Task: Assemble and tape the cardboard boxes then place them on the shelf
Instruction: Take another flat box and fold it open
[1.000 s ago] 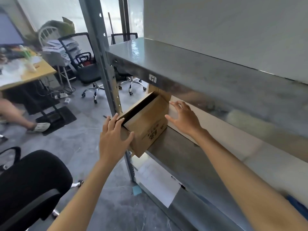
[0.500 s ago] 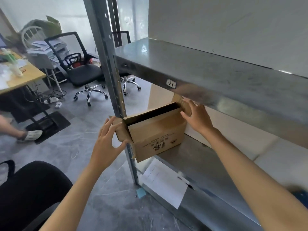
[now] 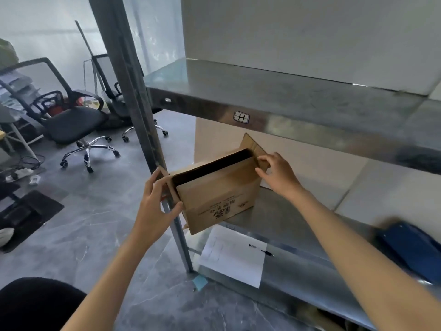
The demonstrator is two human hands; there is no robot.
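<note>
Closest in, a black chair back [image 3: 35, 304] fills the lower left corner. Just past it, on the lowest level of the rack, lie a sheet of paper [image 3: 233, 256] and a pen [image 3: 261, 249]. Both forearms reach over these.

The left hand [image 3: 155, 211] pinches the left flap of the cardboard box [image 3: 214, 199], thumb on one side and fingers on the other, right beside the steel post [image 3: 133, 103]. The right hand [image 3: 279, 177] has curled fingers on the raised right flap. The hands sit well apart, one at each end, probably to steer the box square.

The box rests on the middle shelf [image 3: 274, 223] with its near corner hanging over the front edge, so it likely needs a push inward. Its top gapes open (the printing reads upside down). No tape shows from here.

Above is the upper shelf [image 3: 262, 91], with a small label [image 3: 241, 117]. Office chairs [image 3: 76, 120] stand far off on the floor.
</note>
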